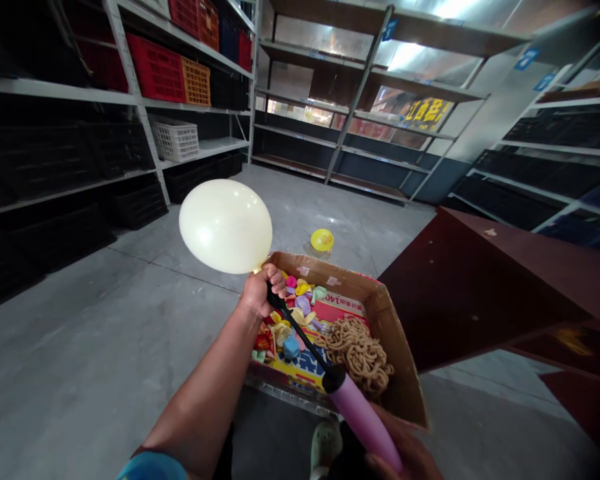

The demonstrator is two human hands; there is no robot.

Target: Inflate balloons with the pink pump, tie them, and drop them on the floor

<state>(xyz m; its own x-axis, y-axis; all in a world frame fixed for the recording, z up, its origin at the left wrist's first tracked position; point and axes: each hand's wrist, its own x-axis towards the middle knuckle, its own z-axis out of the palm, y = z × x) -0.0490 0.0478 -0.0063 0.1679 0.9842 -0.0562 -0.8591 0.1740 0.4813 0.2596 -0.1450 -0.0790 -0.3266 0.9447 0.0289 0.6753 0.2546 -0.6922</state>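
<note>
A large pale-cream balloon point(226, 227) is inflated, and its neck runs down into my left hand point(264, 291). That hand is closed around the neck together with the black nozzle end of a hand balloon pump point(365, 419). From there the black rod slants down to the pink barrel at lower right. My right hand point(410, 447) is wrapped around the barrel, partly cut off by the lower edge. Beneath the pump stands an open cardboard box point(397, 333) with several uninflated coloured balloons point(303, 305) and a heap of tan long balloons point(357, 353).
A small yellow balloon point(322, 239) lies on the grey floor beyond the box. Dark red panels point(460, 293) stand to the right. Metal shelves point(145, 127) with crates line the left, and more racks point(350, 113) stand at the back and right.
</note>
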